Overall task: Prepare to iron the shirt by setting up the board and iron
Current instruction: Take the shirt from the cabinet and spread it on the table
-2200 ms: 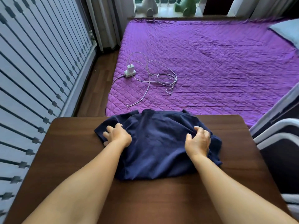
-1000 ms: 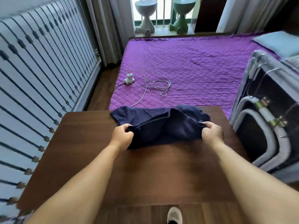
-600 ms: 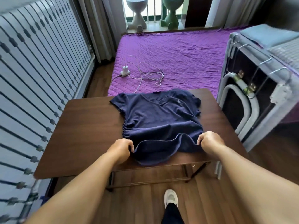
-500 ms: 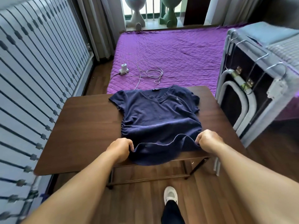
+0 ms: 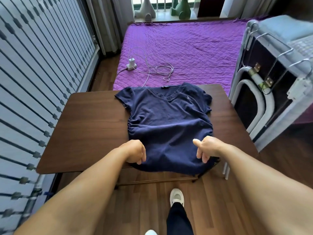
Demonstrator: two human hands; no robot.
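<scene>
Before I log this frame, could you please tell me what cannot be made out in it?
Head view only:
- No iron or ironing board shows.
- Left hand and right hand: fingers curl toward the shirt; whether they pinch it cannot be told.
- Shirt hem hangs past the table edge; its underside is hidden.
- Chest logo is too small to read.
- Charger cable's far end leaves the bed, unseen.

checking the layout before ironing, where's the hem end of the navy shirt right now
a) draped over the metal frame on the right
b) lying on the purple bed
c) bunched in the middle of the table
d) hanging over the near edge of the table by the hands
d: the navy shirt lies collar-away on the table, its hem drooping past the near edge between the left hand and right hand.
</scene>
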